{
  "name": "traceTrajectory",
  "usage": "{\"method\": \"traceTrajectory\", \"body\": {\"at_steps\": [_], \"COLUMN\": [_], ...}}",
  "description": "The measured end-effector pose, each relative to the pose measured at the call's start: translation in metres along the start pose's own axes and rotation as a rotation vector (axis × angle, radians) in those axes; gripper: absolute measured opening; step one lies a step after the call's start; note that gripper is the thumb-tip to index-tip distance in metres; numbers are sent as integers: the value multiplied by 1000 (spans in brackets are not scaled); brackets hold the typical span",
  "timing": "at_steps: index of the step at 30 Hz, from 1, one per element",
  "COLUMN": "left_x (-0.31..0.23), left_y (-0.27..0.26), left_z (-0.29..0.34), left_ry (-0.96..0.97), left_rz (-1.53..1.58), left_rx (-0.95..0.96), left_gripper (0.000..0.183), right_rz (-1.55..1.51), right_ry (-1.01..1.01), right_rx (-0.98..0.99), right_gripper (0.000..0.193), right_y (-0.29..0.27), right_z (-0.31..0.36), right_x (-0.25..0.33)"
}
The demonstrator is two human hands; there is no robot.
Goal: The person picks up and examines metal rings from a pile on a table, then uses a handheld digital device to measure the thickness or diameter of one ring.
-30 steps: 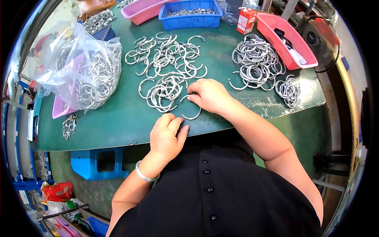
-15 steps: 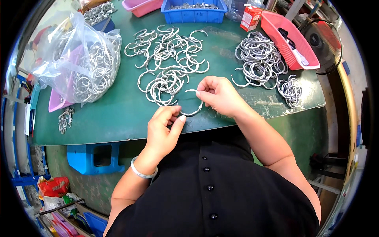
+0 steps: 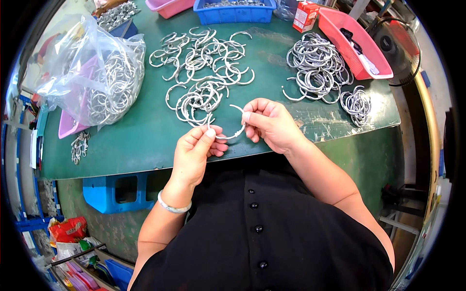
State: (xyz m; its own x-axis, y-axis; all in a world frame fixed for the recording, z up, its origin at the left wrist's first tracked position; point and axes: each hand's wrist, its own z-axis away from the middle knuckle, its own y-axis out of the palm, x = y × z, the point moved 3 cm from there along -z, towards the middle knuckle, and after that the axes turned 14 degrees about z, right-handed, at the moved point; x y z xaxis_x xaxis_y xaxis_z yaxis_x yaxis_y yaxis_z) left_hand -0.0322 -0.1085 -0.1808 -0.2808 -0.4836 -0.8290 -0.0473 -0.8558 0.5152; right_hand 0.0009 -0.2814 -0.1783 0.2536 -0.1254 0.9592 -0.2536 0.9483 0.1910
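Scuffed green table [image 3: 121,150] spans the background, bearing a crinkled clear plastic bag [image 3: 73,82] and a heap of curved metal rings [image 3: 318,65]. Near the table's front edge, the left hand [image 3: 194,151] and right hand [image 3: 274,125] are nearly closed, thumbs and fingers pinching one slim, C-shaped silvery ring [image 3: 234,136] between them, bumpy along one stretch.
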Motion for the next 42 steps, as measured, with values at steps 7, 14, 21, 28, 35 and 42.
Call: {"method": "traceTrajectory", "body": {"at_steps": [7, 14, 21, 28, 35, 42], "left_x": [-1, -3, -3, -7, -8, -10], "left_y": [-2, -3, -1, -1, 0, 3], "left_z": [-1, -1, 1, 0, 0, 0], "left_ry": [-28, -27, -37, 11, 65, 132], "left_rz": [83, 99, 98, 91, -3, -63], "left_rx": [-18, -23, -24, 4, 21, 51], "left_gripper": [20, 20, 19, 18, 16, 16], "right_rz": [-56, -9, 18, 65, 114, 125], "right_ry": [-1, -28, -29, -21, -33, -46], "right_rx": [72, 92, 89, 93, 85, 76], "right_gripper": [7, 10, 11, 15, 20, 17], "right_y": [-1, 1, 0, 2, 5, 4], "right_z": [4, 6, 7, 7, 8, 7], "right_x": [-4, -2, -5, -4, -4, -4]}}
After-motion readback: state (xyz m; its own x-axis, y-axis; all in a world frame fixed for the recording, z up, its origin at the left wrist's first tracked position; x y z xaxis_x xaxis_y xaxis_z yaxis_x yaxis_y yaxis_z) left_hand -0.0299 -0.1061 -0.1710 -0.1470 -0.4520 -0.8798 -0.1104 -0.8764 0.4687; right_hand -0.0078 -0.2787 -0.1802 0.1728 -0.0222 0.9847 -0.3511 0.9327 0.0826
